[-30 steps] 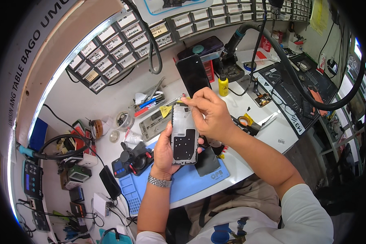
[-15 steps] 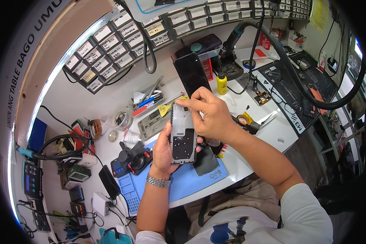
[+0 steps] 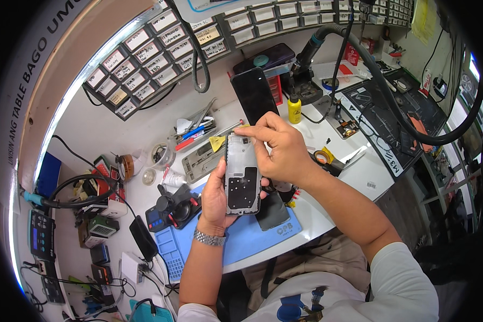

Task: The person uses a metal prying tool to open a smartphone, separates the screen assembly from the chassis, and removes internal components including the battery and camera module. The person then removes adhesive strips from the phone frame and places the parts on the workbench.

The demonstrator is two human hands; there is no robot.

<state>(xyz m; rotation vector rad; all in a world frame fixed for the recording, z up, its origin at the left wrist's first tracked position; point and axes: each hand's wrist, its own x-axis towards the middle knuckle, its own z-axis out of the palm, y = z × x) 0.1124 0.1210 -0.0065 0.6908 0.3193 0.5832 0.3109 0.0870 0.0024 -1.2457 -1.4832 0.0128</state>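
Observation:
My left hand [image 3: 214,198] is wrapped round a phone frame [image 3: 242,185], a grey metal shell with a black lower section, held upright above the blue work mat [image 3: 252,244]. At the frame's upper end, my right hand [image 3: 279,147] is closed over the right corner. Its index finger reaches along the top edge, and the thumb lies by the right side. Whether a small part sits under that fingertip is hidden. A dark flat panel [image 3: 273,216] lies on the mat beneath. Just behind my hands stands a black phone [image 3: 254,94], leaning back.
A yellow bottle [image 3: 294,109] stands right of the black phone. To the left are a metal tray [image 3: 201,161], pens and tweezers, and a black round-topped tool [image 3: 177,206]. A thick black hose [image 3: 381,86] arches over a dark mat [image 3: 397,112]. Labelled drawers [image 3: 161,53] line the back.
My right index finger has shifted slightly along the frame's top edge. The phone frame has turned a little more upright in my left hand, and the whole view has moved slightly.

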